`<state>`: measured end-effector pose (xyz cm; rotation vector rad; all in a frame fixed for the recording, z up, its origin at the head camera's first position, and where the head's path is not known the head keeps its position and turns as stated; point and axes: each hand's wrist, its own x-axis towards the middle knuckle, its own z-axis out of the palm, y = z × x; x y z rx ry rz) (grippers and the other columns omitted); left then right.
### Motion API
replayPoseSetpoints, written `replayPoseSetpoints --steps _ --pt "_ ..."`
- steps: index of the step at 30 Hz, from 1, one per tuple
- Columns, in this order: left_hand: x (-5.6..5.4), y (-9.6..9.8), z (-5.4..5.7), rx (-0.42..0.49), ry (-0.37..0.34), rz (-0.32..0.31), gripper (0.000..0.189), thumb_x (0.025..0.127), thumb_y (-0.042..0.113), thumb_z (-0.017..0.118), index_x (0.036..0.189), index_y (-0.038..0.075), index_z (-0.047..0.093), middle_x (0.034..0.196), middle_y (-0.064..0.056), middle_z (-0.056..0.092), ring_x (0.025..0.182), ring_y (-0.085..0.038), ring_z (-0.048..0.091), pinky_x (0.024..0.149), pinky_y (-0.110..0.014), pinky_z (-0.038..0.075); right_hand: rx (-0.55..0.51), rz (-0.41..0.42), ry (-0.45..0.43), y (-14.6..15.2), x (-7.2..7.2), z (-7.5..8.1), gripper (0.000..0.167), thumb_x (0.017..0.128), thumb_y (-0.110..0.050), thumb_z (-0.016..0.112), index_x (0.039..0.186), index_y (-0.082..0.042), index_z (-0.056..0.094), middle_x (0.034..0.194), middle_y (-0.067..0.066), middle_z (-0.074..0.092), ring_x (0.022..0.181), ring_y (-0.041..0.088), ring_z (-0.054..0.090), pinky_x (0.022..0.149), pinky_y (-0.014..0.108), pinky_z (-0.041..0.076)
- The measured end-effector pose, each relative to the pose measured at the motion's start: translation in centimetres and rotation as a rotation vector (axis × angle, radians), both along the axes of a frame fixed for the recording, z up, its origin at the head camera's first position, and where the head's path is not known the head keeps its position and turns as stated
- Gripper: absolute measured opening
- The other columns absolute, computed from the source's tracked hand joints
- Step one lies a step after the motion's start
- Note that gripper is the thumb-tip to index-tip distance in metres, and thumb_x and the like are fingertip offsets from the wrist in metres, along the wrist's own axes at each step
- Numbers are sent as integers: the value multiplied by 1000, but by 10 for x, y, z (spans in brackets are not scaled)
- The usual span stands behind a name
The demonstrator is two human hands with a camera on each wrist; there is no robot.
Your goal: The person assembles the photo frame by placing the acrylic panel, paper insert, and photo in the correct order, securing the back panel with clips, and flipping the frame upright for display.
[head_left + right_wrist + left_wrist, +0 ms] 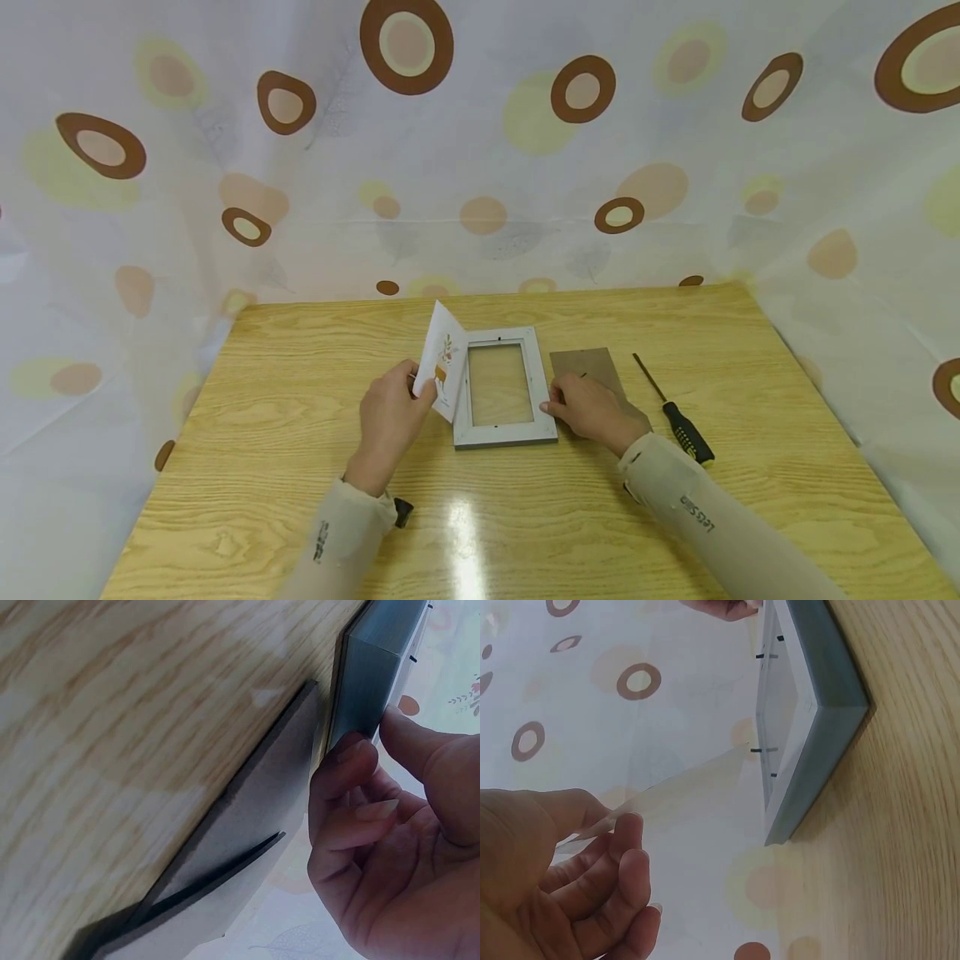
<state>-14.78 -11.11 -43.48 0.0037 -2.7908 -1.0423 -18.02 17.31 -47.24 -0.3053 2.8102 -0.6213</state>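
Observation:
Between thumb and fingers, my left hand (pixel 392 408) pinches a white card (pixel 442 360) with a printed plant picture. The card is tilted up over the left side of a picture frame (pixel 542 379), which lies back side up on the table, pale with grey-green outer sides. Small dark tabs stick out inside its opening in the left wrist view. My right hand (pixel 397 825) grips the frame's edge, thumb on top and index finger against the side. Partly hidden under that hand is a brown backing board (pixel 596 364) with a raised flap stand (pixel 217 889).
To the right of the backing board lies a screwdriver (pixel 684 429) with a black and yellow handle, its shaft pointing away. The wooden table (pixel 285 400) meets a patterned cloth (pixel 480 158) at the back and sides.

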Motion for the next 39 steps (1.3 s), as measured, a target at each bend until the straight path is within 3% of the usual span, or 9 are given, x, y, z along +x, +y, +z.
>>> replayPoseSetpoints --steps 8,16,27,39 --pt "-1 13 -2 -28 31 -7 15 91 18 66 95 5 71 71 -5 69 49 -10 48 45 -24 36 -3 5 1 0 0 -1 28 97 -28 69 76 -14 57 67 -1 54 60 13 46 54 28 34" --pt "-1 22 -8 -85 137 -36 14 89 15 68 79 8 61 59 -1 57 46 -9 39 44 -22 29 -9 1 -8 0 0 -1 28 97 -28 69 76 -14 57 68 -1 53 60 13 46 55 28 34" --pt "-2 33 -16 -155 220 -53 18 86 12 69 74 10 57 54 2 51 44 -7 34 43 -20 26 -21 9 -1 2 -1 -3 28 97 -27 69 76 -13 56 66 -1 52 59 13 46 54 28 34" --pt "-3 43 -21 -169 231 -53 24 84 9 68 69 14 50 53 5 44 45 -7 35 44 -21 25 -19 18 -6 1 1 0 29 98 -28 68 75 -14 56 66 -1 52 59 13 46 54 28 33"
